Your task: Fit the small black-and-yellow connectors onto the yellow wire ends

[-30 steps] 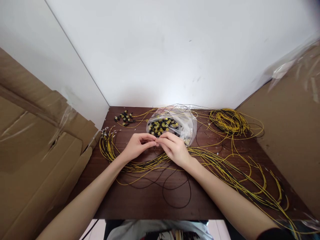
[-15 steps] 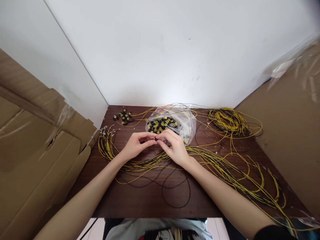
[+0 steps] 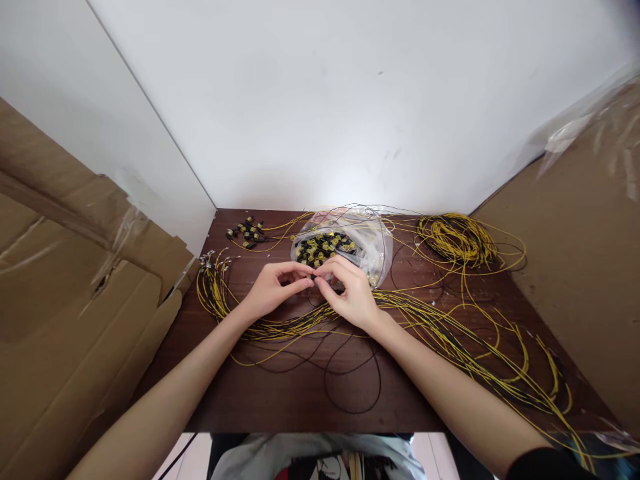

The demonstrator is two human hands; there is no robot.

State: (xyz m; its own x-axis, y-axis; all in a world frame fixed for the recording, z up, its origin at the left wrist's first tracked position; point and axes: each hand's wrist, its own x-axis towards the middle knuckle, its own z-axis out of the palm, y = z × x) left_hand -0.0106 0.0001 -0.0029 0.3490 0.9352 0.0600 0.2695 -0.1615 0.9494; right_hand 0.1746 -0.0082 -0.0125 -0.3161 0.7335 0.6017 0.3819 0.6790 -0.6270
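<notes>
My left hand (image 3: 278,288) and my right hand (image 3: 350,291) meet at their fingertips over the middle of the table. Both pinch a small dark piece (image 3: 313,277) between them, mostly hidden by the fingers. Just behind is an open plastic bag (image 3: 375,250) holding many black and yellow connectors (image 3: 320,248). A long bundle of yellow and black wires (image 3: 295,327) runs under my wrists, its left end (image 3: 213,280) tipped with small metallic bits. Several more connectors (image 3: 247,231) lie in a group at the back left.
A coil of yellow and black wire (image 3: 457,241) sits at the back right. Wire ends fan out over the right of the brown table (image 3: 300,407). Cardboard (image 3: 75,320) stands on the left, more cardboard (image 3: 575,267) on the right, and a white wall (image 3: 320,107) behind.
Both hands stay nearly in place. The right fingers have shifted slightly, and a little more of the dark piece shows between the fingertips.
</notes>
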